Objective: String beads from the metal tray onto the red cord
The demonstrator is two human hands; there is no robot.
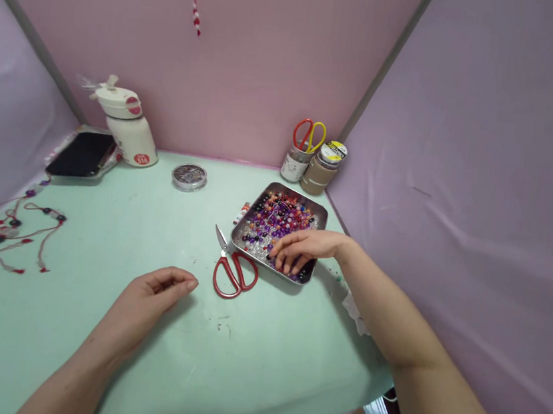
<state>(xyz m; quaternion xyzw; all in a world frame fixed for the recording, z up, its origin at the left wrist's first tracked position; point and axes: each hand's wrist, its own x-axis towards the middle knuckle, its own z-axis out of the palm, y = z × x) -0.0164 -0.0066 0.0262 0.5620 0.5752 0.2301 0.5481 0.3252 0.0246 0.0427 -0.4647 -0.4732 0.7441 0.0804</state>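
Observation:
My right hand (304,247) reaches over the front right part of a metal tray (269,270), its fingers bent down and apart among the beads. Many small beads (283,214) in purple, red, orange, black and clear fill the tray. My left hand (159,293) rests above the table with thumb and forefinger pressed together; whatever they may pinch is too small to make out. Between the two hands lies a pair of red-handled scissors (235,276), blades slightly apart, beside the tray's left front corner.
Behind the tray stand a jar (294,165) with red and yellow handled scissors and a brown jar (318,175). A round clear case (189,177), a white bottle (133,139) and a phone (84,154) are farther left. Red beaded cords (14,232) lie at the left.

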